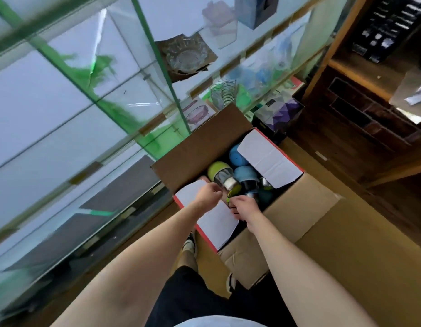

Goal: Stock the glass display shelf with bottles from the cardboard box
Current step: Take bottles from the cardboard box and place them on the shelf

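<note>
From the head camera, one open cardboard box (200, 147) stands on the floor just beside the glass display shelf (63, 95), which rises on the left with green-edged panes and several glass tiers. The box is plain brown corrugated board with four flaps folded outward; two of them are white inside with a red edge. Inside lie at least four bottles, rounded in shape: one green bottle (220, 173) with a clear middle and a shiny metal neck, and about three blue bottles (240, 159) with dark and metallic parts; those lower in the box are hard to count.

Both bare arms reach down into the box. The left hand (208, 193) has its fingers curled at the near white flap, next to the green bottle's neck; whether it grips anything, I cannot tell. The right hand (243, 207) is curled around a small yellow-green piece at the bottle's cap end, apparently pinching it.

On the shelf tiers sit one cut-glass bowl (187, 57) on brown card, one wire basket (224, 93), and a few blurred boxes. A second, closed carton (334, 244) lies to the right on the wooden floor
</note>
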